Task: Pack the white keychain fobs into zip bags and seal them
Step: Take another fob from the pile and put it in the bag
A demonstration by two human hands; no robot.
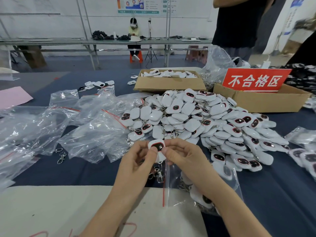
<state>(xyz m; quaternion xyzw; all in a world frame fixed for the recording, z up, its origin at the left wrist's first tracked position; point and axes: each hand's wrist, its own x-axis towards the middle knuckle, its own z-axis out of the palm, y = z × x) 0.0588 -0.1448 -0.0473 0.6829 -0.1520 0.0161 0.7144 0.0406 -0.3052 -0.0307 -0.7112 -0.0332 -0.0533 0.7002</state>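
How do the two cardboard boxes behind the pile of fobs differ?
The left box is filled with white fobs; the right box carries a red sign, its contents hidden. The left box sits farther back, the right box nearer. Both are open brown cardboard.

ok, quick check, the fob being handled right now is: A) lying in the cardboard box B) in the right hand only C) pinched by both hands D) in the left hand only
C: the left hand and the right hand both pinch the fob by its edges, just in front of the loose pile.
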